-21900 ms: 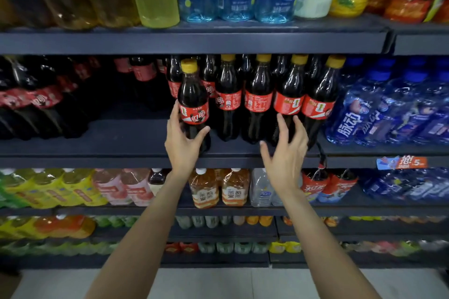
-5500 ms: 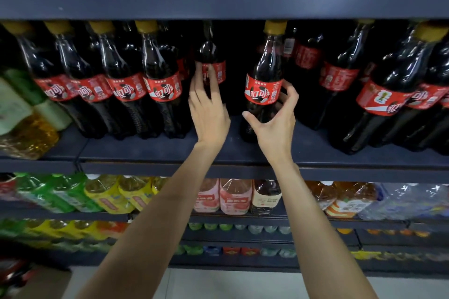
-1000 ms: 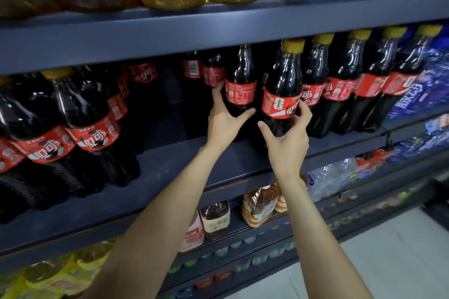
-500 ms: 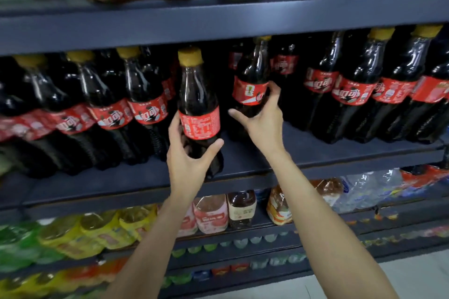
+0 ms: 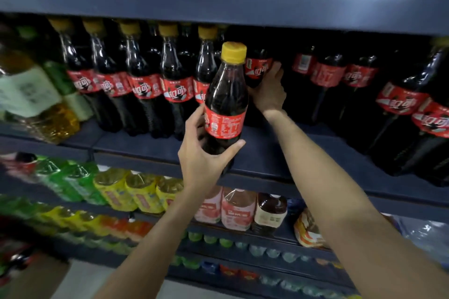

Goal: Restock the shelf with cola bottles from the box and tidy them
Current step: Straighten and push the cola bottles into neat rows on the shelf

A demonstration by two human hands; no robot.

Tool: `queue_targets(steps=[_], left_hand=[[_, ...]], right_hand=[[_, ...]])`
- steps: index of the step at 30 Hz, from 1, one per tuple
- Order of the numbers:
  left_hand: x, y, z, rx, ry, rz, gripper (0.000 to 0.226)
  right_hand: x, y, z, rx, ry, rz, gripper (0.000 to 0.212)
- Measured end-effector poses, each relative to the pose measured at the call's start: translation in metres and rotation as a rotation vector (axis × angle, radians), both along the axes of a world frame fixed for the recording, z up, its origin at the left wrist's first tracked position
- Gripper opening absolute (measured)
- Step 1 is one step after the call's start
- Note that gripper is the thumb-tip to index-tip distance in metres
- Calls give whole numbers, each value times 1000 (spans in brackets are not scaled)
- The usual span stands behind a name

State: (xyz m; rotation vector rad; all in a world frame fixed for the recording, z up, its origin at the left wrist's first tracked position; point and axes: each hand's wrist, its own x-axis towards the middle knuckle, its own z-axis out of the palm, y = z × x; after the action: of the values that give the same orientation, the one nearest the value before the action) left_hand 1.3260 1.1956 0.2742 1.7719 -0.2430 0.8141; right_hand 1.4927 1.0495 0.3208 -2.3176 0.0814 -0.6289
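My left hand (image 5: 202, 155) grips a cola bottle (image 5: 227, 102) with a yellow cap and red label, held upright just in front of the dark shelf (image 5: 264, 160). Deeper in the shelf, my right hand (image 5: 268, 91) wraps round the lower part of a second cola bottle (image 5: 258, 68) standing in the back. A row of several cola bottles (image 5: 145, 80) with yellow caps lines the shelf to the left. Larger cola bottles (image 5: 398, 114) stand on the right. The box is out of view.
Yellow oil-coloured bottles (image 5: 31, 104) sit at the shelf's left end. The shelf below holds green and yellow drink packs (image 5: 116, 189) and pink and brown bottles (image 5: 238, 209). The upper shelf edge (image 5: 218, 7) hangs close above the caps. Grey floor shows at the bottom left.
My left hand has pulled its bottle forward and higher, out from the row. My right hand has reached deeper in, onto a back bottle. The view swung left.
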Motion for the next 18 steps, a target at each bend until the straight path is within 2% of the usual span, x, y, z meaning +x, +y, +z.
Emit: queue_targets(steps=[5, 13, 16, 18], left_hand=[[3, -12, 4, -68, 57, 111, 90], [12, -44, 8, -81, 16, 282, 92], [15, -64, 8, -51, 5, 310, 91], [17, -80, 10, -34, 11, 321, 90]], right_hand=[[-5, -18, -6, 90, 110, 267, 101], [-14, -18, -4, 89, 35, 219, 91], [-19, -32, 0, 87, 62, 303, 74], [-33, -48, 7, 207, -26, 360, 53]])
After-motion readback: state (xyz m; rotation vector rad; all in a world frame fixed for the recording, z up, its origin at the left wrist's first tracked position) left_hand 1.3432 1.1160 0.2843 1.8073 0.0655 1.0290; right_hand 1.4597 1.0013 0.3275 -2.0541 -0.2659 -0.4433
